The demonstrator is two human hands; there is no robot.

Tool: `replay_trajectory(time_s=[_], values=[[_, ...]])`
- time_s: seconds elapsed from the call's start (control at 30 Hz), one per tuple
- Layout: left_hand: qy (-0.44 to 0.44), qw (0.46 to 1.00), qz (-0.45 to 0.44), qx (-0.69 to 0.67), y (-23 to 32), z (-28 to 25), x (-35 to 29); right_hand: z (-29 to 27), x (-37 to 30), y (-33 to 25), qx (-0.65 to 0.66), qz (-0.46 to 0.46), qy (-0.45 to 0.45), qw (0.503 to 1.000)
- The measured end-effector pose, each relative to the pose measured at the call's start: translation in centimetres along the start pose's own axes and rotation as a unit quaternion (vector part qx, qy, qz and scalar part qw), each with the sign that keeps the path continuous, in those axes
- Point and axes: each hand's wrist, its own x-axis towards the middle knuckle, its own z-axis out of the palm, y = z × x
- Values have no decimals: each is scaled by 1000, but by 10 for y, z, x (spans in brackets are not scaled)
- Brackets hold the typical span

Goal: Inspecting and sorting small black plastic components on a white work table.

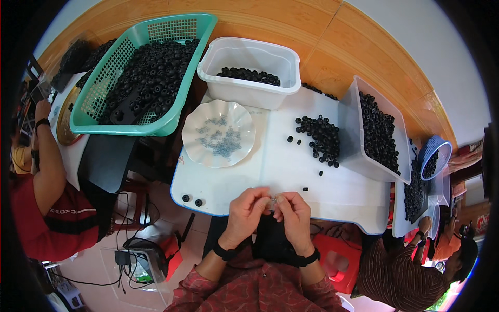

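Note:
At the near edge of the white table (291,174), my left hand (244,214) and my right hand (294,218) meet, fingertips pinched together. Between them is a tiny, pale, silvery piece, too small to name. Beyond my left hand stands a white wavy-rimmed plate (231,110) with many small thin silvery metal pieces (226,143) in it. A loose heap of small round black parts (322,136) lies past my right hand, with a few strays nearer. Two black parts (192,200) sit near the front left corner.
A white tub (239,93) with black parts stands at the back. A translucent bin (353,143) of black parts is on the right, a green basket (189,96) of them on the left. People sit on both sides. A red stool (338,260) and cables (122,270) are below.

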Motion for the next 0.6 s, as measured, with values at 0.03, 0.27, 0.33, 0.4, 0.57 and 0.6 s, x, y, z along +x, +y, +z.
replay_trajectory(time_s=[0.03, 0.27, 0.33, 0.4, 0.57, 0.6], values=[[20, 988, -96, -122, 4, -1, 1, 2, -1, -3, -15, -39, -2, 999], [-73, 979, -168, -91, 6, -12, 0, 10, -1, 2, -69, -151, -20, 986], [-62, 978, -171, -105, 7, -11, 0, 11, -1, 3, -101, -183, -20, 978], [-49, 976, -174, -119, 7, -11, 1, 11, -1, 4, -132, -215, -21, 968], [-51, 962, -204, -177, 4, -13, 0, 12, -1, 9, -161, -262, -14, 951], [-52, 961, -204, -177, 4, -12, -1, 13, -2, 9, -161, -262, -13, 951]])
